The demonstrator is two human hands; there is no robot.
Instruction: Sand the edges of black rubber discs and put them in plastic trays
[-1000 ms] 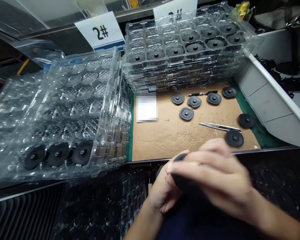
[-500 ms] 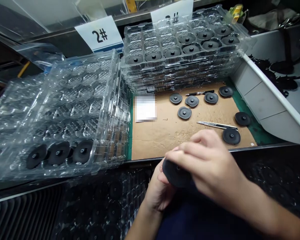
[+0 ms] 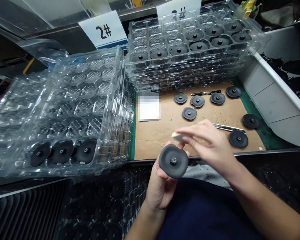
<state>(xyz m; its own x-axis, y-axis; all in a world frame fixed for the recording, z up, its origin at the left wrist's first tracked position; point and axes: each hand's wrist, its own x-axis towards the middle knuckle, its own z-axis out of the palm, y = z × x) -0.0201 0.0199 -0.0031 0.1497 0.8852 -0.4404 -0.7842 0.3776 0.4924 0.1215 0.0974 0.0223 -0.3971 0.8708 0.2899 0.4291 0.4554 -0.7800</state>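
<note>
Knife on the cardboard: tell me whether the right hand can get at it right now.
Likely yes. The right hand is right beside the knife, its edge over the near end, with nothing between them. But its fingers seem to pinch a pale scrap, which would probably have to be put down first.

Even light, glare on clear plastic trays (image 3: 80,100), bent wide-angle edges, little blur

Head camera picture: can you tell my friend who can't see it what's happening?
A person's left hand holds up a black disc with a small knob in its middle, while the right hand's fingers pinch a small pale scrap. More discs lie on brown cardboard beside stacked clear plastic trays.
</note>
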